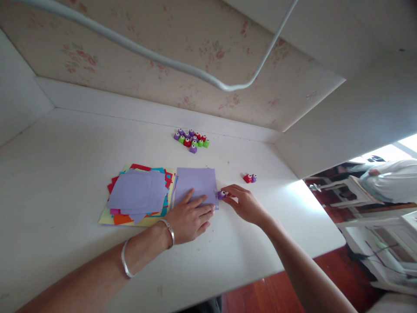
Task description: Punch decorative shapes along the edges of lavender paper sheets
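Note:
A sheet of purple paper (196, 182) lies flat on the white table. My left hand (190, 215) rests on its lower part with fingers stretched out, holding nothing. At the sheet's right edge, my right hand (243, 202) grips a small purple craft punch (222, 194) between thumb and fingers. The punch touches the paper's edge; whether the edge sits inside its slot I cannot tell. To the left is an untidy stack of coloured paper (137, 191), purple on top, with red, blue, orange and yellow showing beneath.
Several purple, red and green punches (192, 140) stand grouped near the back wall. A red punch (247, 178) and another purple punch (254, 178) sit to the right. A white cable (169, 63) hangs across the top. A person in a white top (394, 180) is at far right.

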`<state>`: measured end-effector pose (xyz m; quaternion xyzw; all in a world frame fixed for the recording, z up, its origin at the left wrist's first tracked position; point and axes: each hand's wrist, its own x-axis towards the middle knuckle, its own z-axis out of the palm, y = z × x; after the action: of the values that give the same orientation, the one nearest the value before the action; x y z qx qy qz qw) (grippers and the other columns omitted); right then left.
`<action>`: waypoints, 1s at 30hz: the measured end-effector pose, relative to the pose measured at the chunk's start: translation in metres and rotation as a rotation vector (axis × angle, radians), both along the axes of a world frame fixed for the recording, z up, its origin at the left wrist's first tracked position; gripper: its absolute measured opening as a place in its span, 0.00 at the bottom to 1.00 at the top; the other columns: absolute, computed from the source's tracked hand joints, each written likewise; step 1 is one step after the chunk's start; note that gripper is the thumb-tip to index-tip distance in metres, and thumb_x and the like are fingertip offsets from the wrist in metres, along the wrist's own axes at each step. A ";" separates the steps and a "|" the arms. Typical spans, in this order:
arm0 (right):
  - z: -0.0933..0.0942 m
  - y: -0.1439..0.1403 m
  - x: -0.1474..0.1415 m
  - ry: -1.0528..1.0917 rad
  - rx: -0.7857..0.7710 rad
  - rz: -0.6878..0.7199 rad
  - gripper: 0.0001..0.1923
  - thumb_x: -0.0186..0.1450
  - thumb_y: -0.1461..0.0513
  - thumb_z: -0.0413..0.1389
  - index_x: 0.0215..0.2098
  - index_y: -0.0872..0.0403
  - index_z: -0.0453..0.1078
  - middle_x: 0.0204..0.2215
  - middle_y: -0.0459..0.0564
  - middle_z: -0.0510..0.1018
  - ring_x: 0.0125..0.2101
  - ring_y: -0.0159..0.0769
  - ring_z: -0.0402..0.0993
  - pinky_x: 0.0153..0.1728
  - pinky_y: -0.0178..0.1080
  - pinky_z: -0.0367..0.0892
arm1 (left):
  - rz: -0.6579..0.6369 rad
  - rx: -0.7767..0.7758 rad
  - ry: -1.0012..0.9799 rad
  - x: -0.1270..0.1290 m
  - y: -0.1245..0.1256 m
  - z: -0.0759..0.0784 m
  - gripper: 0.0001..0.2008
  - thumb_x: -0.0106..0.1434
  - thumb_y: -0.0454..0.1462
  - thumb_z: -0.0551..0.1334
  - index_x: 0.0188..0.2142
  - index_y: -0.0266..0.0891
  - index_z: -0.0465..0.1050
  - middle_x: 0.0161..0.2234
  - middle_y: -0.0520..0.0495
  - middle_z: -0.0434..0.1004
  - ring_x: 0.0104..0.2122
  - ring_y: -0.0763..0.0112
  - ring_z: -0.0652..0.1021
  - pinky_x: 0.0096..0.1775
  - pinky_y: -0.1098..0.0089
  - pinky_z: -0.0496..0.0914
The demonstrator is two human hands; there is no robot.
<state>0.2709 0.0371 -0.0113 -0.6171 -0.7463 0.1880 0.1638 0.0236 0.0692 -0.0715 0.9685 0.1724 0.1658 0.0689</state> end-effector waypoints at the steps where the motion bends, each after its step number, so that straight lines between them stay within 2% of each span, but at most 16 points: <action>1: 0.001 -0.001 0.002 -0.002 -0.002 -0.011 0.13 0.70 0.58 0.54 0.51 0.49 0.74 0.47 0.52 0.79 0.42 0.39 0.78 0.44 0.41 0.72 | 0.001 -0.004 0.002 0.000 0.000 0.000 0.21 0.74 0.45 0.46 0.58 0.48 0.68 0.60 0.51 0.69 0.64 0.64 0.63 0.67 0.50 0.36; 6: 0.002 -0.007 0.014 -0.038 -0.007 -0.040 0.14 0.70 0.57 0.53 0.50 0.49 0.74 0.47 0.52 0.79 0.43 0.40 0.77 0.45 0.43 0.71 | -0.004 -0.017 0.016 0.000 0.000 0.000 0.21 0.74 0.46 0.44 0.59 0.49 0.68 0.61 0.53 0.68 0.65 0.65 0.61 0.67 0.50 0.33; 11: 0.000 -0.009 0.032 -0.090 0.006 -0.131 0.15 0.70 0.56 0.52 0.52 0.50 0.73 0.47 0.53 0.79 0.41 0.40 0.78 0.44 0.43 0.72 | -0.003 0.007 0.008 0.001 0.000 -0.001 0.21 0.74 0.45 0.45 0.58 0.49 0.68 0.60 0.52 0.69 0.64 0.65 0.62 0.67 0.50 0.34; 20: -0.022 0.005 0.074 -0.190 0.056 -0.362 0.17 0.68 0.57 0.52 0.53 0.50 0.72 0.50 0.53 0.78 0.37 0.39 0.79 0.42 0.43 0.73 | 0.027 0.070 -0.052 0.000 -0.001 -0.003 0.18 0.73 0.45 0.49 0.56 0.47 0.71 0.59 0.52 0.70 0.62 0.64 0.65 0.67 0.51 0.39; 25: -0.026 0.006 0.069 -0.264 0.091 -0.418 0.19 0.68 0.59 0.52 0.56 0.47 0.70 0.54 0.53 0.76 0.37 0.39 0.79 0.40 0.43 0.74 | 0.053 0.103 -0.079 0.000 -0.003 -0.004 0.19 0.72 0.45 0.51 0.55 0.43 0.72 0.58 0.50 0.70 0.61 0.64 0.66 0.67 0.54 0.44; 28: -0.024 -0.001 0.055 -0.294 0.214 -0.417 0.21 0.68 0.59 0.52 0.59 0.47 0.67 0.57 0.54 0.73 0.46 0.45 0.77 0.44 0.46 0.74 | 0.070 0.114 -0.095 0.000 -0.004 -0.003 0.19 0.72 0.45 0.51 0.55 0.40 0.71 0.58 0.48 0.70 0.60 0.64 0.67 0.67 0.56 0.47; 30: -0.024 -0.010 0.042 -0.301 0.326 -0.413 0.19 0.69 0.59 0.50 0.58 0.50 0.69 0.56 0.55 0.73 0.52 0.49 0.72 0.48 0.50 0.71 | 0.084 0.117 -0.105 0.001 -0.004 -0.002 0.20 0.72 0.44 0.51 0.55 0.38 0.71 0.56 0.46 0.72 0.59 0.64 0.68 0.67 0.56 0.49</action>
<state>0.3126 0.0274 -0.0352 -0.7424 -0.6411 -0.0650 0.1832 0.0242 0.0652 -0.0730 0.9527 0.1991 0.2290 0.0139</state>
